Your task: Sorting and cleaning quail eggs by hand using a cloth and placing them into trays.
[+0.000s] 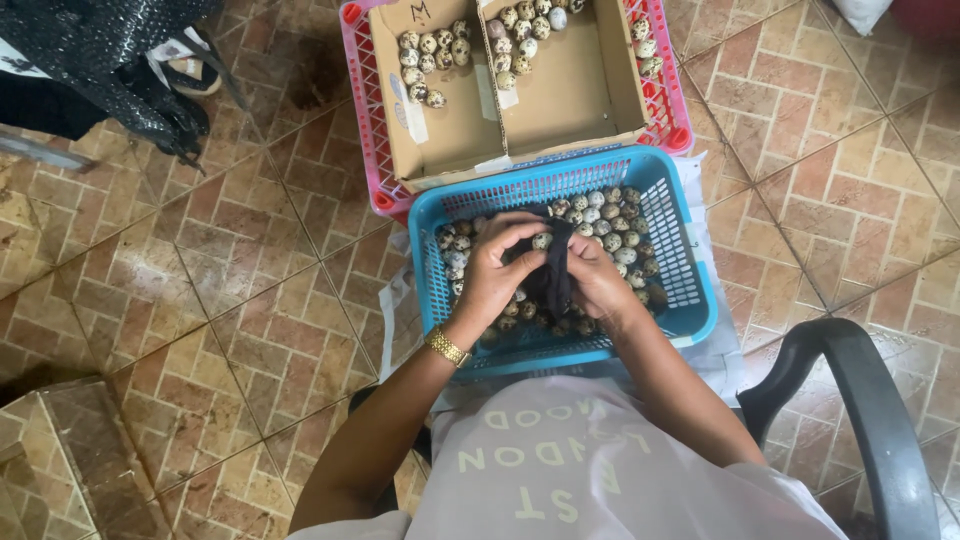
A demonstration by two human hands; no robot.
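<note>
A blue plastic basket (690, 300) with slotted walls sits on the tiled floor (200, 260) in front of the seated person, holding a heap of small speckled eggs (610, 215), too many and too overlapped to count. Just beyond it, touching its far rim, stands a pink plastic crate (365, 130) that carries two open brown cardboard boxes side by side. The left cardboard box (450, 110) has strips of pale tape on its floor and a cluster of roughly a dozen speckled eggs in its far corner; the right cardboard box (580, 90) holds a similar cluster along its far side. A few more eggs lie in the crate beside the right box.

Both hands hover over the middle of the basket, forearms angled inward from the lap. The left hand (495, 270), with a gold wristwatch (447, 346) on its wrist, and the right hand (597, 278) are curled toward each other, together pinching a dark cloth (555, 275) that hangs between them. One speckled egg (542, 241) sits at the top of the cloth between the fingertips.

A black chair arm (880, 420) curves at the lower right, and a dark bundle (100, 60) lies at the upper left.
</note>
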